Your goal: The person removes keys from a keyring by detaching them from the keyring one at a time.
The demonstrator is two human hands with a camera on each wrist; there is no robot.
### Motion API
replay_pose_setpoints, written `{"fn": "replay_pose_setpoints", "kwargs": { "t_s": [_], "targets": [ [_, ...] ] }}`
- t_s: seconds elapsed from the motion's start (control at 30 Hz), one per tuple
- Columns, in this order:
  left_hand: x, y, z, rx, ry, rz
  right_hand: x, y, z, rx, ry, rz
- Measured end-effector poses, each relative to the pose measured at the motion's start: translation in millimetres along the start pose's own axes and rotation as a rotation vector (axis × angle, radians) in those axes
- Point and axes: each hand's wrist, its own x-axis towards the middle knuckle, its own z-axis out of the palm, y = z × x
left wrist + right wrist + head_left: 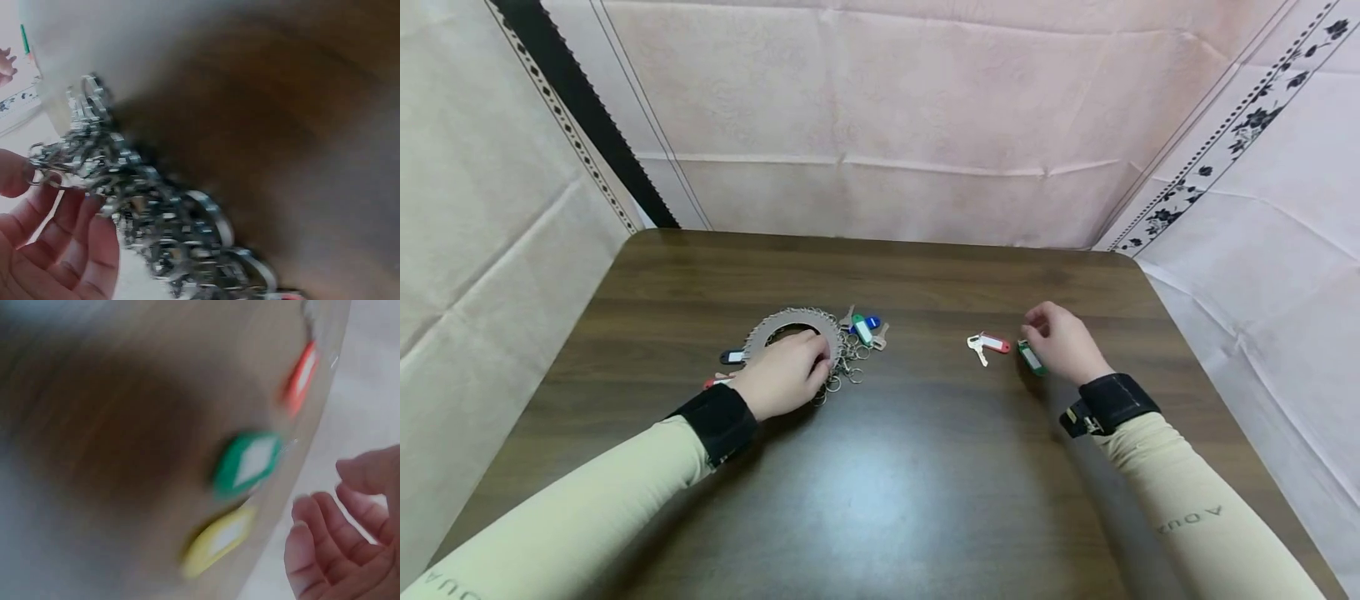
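Fingers: L hand pinches 1 small ring on big ring; R hand empty, loosely curled, well R of big ring, nr 1 red tag, 1 green tag, 1 yellow tag (hidden in head view).

We are looking into what is appearing to be a makeshift cloth-walled booth; whether it is standing in a home or a workplace, we are not able to tell. Beneath the left hand and the right hand, a wood-grain table is stretching out. Beyond both, a creased pinkish sheet is closing off the space; a whitish sheet is flanking the left hand, a flower-bordered sheet the right.
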Motion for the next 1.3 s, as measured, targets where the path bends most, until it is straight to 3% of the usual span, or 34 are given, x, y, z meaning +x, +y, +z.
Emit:
{"fn": "replay_pose_setpoints", "kwargs": {
  "t_s": [0.2,0.4,0.57,0.73,0.9,1.1,1.3],
  "targets": [
    [11.4,10.6,-2.4,0.02,0.01,0.008,10.1,-60,19,0.038,-0.056,-0.178],
    [24.6,20.6,-1.4,0.053,-0.029,-0.004,20.4,-123,52,-0.022,-0.197,-0.327],
    [32.6,28.1,-1.1,0.095,-0.059,0.014,27.8,-154,78,-0.12,-0.25,-0.406],
    [38.2,30.7,3.1,0.133,-0.077,0.018,32.6,-162,92,-0.217,-0.256,-0.414],
    [40.7,28.4,8.0,0.127,-0.099,0.013,35.2,-162,98,-0.247,-0.251,-0.456],
    [42.0,24.1,12.7,0.128,-0.074,0.024,36.2,-160,104,-0.296,-0.201,-0.576],
    [42.9,20.2,15.5,0.127,-0.058,0.034,36.8,-156,109,-0.284,-0.154,-0.609]
  ]
}}
